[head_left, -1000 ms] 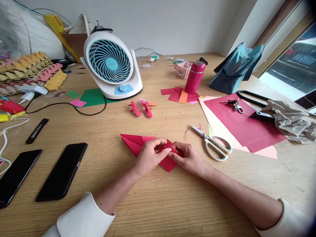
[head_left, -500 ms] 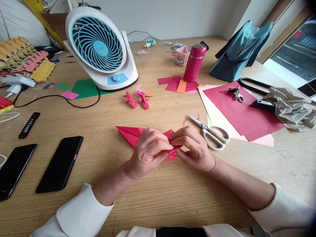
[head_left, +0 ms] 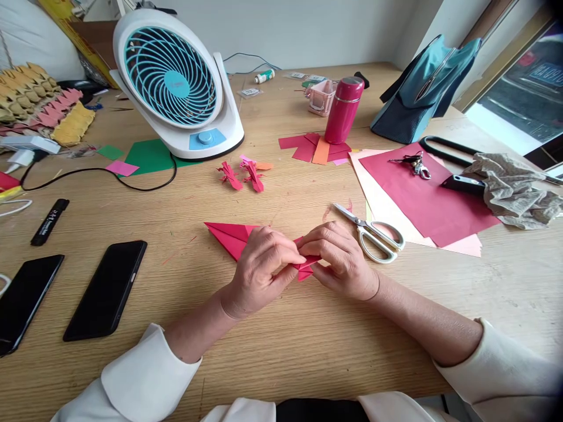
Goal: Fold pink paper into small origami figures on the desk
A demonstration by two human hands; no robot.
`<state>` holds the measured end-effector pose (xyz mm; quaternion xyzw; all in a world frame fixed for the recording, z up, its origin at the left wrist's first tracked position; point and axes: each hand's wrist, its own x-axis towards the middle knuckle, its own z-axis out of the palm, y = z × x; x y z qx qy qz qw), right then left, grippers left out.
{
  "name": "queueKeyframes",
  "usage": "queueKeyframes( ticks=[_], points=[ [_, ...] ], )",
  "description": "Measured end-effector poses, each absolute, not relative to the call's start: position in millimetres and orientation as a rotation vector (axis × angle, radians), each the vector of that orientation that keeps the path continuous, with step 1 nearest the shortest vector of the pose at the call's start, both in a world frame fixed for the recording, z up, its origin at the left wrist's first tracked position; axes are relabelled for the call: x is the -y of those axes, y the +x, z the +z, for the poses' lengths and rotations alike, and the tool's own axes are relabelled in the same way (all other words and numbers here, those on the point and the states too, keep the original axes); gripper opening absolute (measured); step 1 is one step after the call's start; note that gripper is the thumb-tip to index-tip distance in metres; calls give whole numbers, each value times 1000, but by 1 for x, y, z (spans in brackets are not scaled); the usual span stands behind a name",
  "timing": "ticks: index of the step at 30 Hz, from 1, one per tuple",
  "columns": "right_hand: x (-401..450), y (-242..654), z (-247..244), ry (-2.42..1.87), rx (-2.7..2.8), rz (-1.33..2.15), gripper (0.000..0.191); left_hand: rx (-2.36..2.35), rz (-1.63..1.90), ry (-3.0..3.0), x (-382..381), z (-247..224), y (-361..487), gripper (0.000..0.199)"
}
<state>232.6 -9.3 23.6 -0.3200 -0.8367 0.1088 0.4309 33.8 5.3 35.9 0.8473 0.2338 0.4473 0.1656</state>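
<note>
A piece of red folded paper (head_left: 229,237) lies between my hands, its long pointed end reaching out to the left over the table. My left hand (head_left: 266,269) pinches the paper near its right part. From the other side my right hand (head_left: 341,261) grips the same part, fingers curled and the thumb underneath. Small folded flaps show below the fingertips; the rest of that end is covered by my hands. White-handled scissors (head_left: 378,240) lie just right of my right hand, blades partly spread. Two small red folded paper figures (head_left: 241,176) rest farther back.
A white and blue fan (head_left: 176,88) stands at the back left. Two black phones (head_left: 105,290) and a marker (head_left: 50,223) lie at left. A pink bottle (head_left: 344,111), red paper sheets (head_left: 422,199), keys (head_left: 416,164) and a teal bag (head_left: 426,88) are at right.
My right hand's fingers have closed in farther over the right part of the red paper, covering more of it. The whole view has shifted slightly.
</note>
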Motion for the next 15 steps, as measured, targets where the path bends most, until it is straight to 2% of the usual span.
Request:
queueKeyframes(
  ticks=[9,15],
  points=[
    [14,222,22,-891,1959,598,10,-830,1205,2066,-2,43,41,8],
    [18,216,22,-973,1908,792,12,-923,1136,1885,-2,44,41,14]
  ],
)
